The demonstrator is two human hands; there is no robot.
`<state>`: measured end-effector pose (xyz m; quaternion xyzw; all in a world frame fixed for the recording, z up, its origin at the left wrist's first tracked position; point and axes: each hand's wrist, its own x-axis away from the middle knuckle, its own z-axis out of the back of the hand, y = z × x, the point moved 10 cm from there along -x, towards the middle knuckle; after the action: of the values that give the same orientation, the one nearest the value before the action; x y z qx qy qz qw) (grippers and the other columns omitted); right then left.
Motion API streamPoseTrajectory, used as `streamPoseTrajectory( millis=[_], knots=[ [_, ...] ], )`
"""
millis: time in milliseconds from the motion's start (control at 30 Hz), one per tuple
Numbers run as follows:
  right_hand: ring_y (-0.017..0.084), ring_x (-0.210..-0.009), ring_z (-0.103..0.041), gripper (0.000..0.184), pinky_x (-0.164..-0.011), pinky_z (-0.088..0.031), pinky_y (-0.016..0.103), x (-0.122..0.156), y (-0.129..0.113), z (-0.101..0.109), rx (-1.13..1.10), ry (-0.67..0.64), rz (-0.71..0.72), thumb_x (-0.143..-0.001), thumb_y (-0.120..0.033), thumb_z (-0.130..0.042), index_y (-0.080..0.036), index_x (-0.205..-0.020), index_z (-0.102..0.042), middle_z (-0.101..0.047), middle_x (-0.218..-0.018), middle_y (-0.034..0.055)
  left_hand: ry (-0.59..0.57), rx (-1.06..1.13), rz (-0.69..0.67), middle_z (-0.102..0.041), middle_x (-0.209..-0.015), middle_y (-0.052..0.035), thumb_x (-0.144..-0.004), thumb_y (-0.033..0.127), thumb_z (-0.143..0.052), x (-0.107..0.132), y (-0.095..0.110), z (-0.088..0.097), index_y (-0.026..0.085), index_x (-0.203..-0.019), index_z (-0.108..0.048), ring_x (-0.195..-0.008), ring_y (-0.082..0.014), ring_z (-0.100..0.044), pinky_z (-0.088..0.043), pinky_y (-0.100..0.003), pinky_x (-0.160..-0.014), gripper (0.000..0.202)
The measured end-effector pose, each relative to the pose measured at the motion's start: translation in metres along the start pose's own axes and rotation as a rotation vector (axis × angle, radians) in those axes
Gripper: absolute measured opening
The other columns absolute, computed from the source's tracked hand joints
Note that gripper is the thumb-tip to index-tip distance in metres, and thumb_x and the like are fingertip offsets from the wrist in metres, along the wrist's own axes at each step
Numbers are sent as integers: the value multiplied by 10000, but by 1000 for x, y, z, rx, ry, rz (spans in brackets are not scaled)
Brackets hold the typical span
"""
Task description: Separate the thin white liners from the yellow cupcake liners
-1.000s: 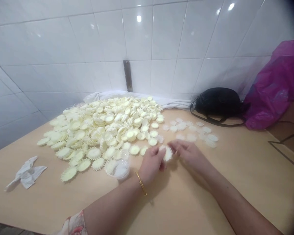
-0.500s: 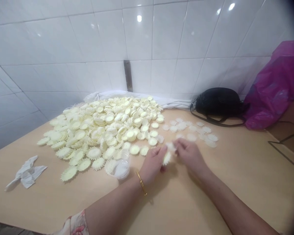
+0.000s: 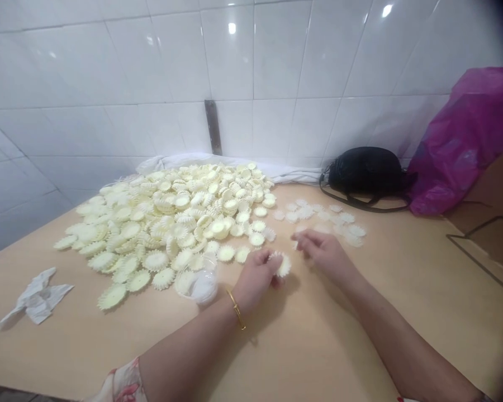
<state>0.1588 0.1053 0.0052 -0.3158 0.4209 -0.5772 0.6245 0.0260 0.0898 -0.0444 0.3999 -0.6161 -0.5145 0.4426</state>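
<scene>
Scalloped disc (image 3: 283, 266) gripped by left hand (image 3: 255, 274)
The disc sits at the right side of the closed fingers, its edge pinched between them; the forearm angles in from lower left. Right hand (image 3: 323, 252) lies palm down just beside it, fingers half-curled; any grip cannot be told. A pile of discs (image 3: 171, 223) lies to the left on the table (image 3: 360, 312).
</scene>
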Motion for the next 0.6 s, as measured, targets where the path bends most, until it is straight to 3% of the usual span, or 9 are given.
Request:
streamPoseTrajectory(
  millis=[167,367,600],
  knots=[
    [157,-637,-569,322,-630,-429,290,20,-21,-51,-363,-372,-14,-776,-485,-548,-173,-784,-628,-634,-666,20,24,28,-48,-511,-526,12,-743,388,-569,-1,4,6,154,-714,-528,-408,-76,-460,-342,-200,-420,240],
    [169,-606,-596,278,-630,-444,317,25,-12,-65,-570,-439,-149,-742,-451,-616,-176,-785,-609,-641,-627,22,33,25,-72,-527,-576,4,-746,439,-554,1,8,7,144,-695,-534,-374,-60,-445,-331,-195,-388,300],
    [162,-548,-597,219,-602,-441,314,25,-18,-69,-673,-470,-103,-744,-383,-637,-176,-711,-577,-629,-589,12,25,64,-49,-536,-578,-17,-759,563,-477,1,7,2,138,-676,-537,-380,-69,-429,-341,-212,-381,437]
  ],
)
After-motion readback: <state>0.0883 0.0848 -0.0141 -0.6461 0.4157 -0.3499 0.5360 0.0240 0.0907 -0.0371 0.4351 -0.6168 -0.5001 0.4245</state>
